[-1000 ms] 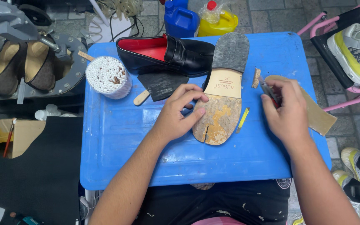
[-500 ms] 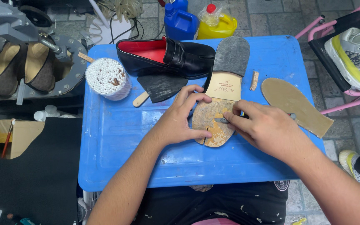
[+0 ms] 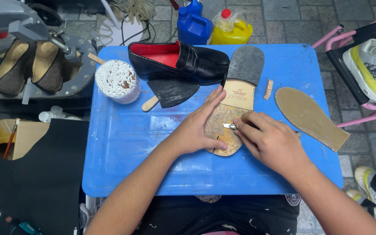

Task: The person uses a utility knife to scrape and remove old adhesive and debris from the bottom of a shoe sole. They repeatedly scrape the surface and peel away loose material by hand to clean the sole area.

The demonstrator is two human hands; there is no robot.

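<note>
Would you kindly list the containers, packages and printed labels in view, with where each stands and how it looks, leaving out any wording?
Blue plastic jug: far table edge, squarish, blue cap.
Yellow bottle: right of the jug, wrapped in clear plastic, red cap.
Cotton swab tub: table's left, round, white, packed with swabs.
Cardboard box: floor at left, brown, open flap.
Printed stamp: tan waist of the shoe sole, dark lettering, just beyond the left hand.
No screens or signs.

sole [image 3: 236,93] mid-table [image 3: 122,143] | shoe [image 3: 179,63] behind | insole [image 3: 310,115] right | swab cup [image 3: 117,80] left
</note>
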